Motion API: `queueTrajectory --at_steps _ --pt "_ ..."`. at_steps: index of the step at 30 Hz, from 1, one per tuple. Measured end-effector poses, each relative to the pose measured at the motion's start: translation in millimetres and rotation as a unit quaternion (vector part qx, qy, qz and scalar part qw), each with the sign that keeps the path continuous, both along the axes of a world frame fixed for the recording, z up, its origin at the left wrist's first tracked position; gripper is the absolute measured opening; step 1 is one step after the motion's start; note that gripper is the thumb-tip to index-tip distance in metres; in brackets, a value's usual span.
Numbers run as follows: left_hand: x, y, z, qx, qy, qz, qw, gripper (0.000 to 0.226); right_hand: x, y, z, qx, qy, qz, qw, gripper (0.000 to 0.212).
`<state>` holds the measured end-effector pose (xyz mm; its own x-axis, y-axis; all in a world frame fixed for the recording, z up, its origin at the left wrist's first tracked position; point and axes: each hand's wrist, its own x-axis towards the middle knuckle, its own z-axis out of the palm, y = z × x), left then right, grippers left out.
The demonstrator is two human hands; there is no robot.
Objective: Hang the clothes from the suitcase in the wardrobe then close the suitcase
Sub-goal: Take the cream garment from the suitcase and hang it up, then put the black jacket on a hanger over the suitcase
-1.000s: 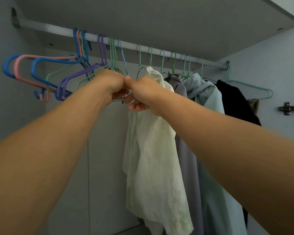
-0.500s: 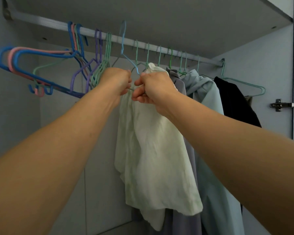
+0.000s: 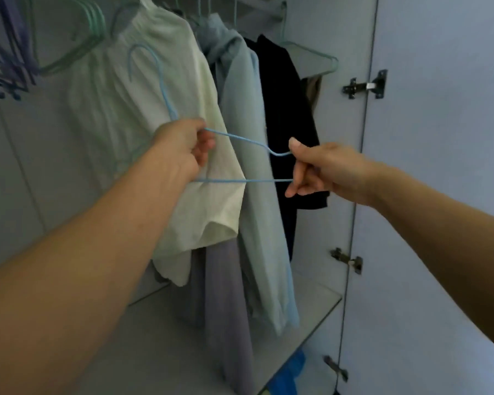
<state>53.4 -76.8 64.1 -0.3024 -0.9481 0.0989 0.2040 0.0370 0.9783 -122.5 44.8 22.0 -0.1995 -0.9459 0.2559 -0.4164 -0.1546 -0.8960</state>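
Now the left hand (image 3: pixel 183 146), at centre frame, is gripping the neck of a light-blue wire hanger (image 3: pixel 234 158) that has come off the rail; the right hand (image 3: pixel 322 169), centre right, is pinching its shoulder end. The pale-yellow shirt (image 3: pixel 154 109) is hanging behind. The suitcase is out of view; another garment likely comes next.

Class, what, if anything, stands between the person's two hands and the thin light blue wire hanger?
Nothing visible does. The left hand already grips the thin light blue wire hanger near its neck, and the right hand pinches its far end, in front of the hung pale cream shirt.
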Motion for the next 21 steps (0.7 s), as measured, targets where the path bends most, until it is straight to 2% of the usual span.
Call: queueTrajectory --at_steps 3,5,7,11,13,15,19,21 --pt "-48 32 -44 0.039 0.025 -0.063 0.997 0.028 -46 48 -38 0.133 0.094 -0.018 0.986 0.040" --pt "-86 74 -77 0.063 0.033 -0.104 0.992 0.024 -72 85 -62 0.171 0.142 -0.038 0.974 0.026" --pt "-124 116 -111 0.082 0.034 -0.144 0.986 0.021 -92 120 -82 0.165 0.166 -0.084 0.969 0.019" --pt "-196 213 -171 0.137 0.018 -0.219 0.966 0.022 -125 204 -125 0.118 0.255 -0.216 0.935 0.021" --pt "-224 257 -198 0.174 -0.008 -0.245 0.954 0.022 -140 248 -150 0.088 0.262 -0.260 0.925 0.017" --pt "-247 300 -226 0.184 -0.078 -0.278 0.940 0.025 -162 298 -179 0.097 0.259 -0.296 0.914 0.016" --pt "-277 371 -295 0.145 -0.230 -0.326 0.905 0.029 -208 397 -238 0.200 0.232 -0.302 0.903 0.019" --pt "-287 390 -337 0.079 -0.309 -0.306 0.897 0.036 -221 435 -268 0.252 0.216 -0.302 0.894 0.021"
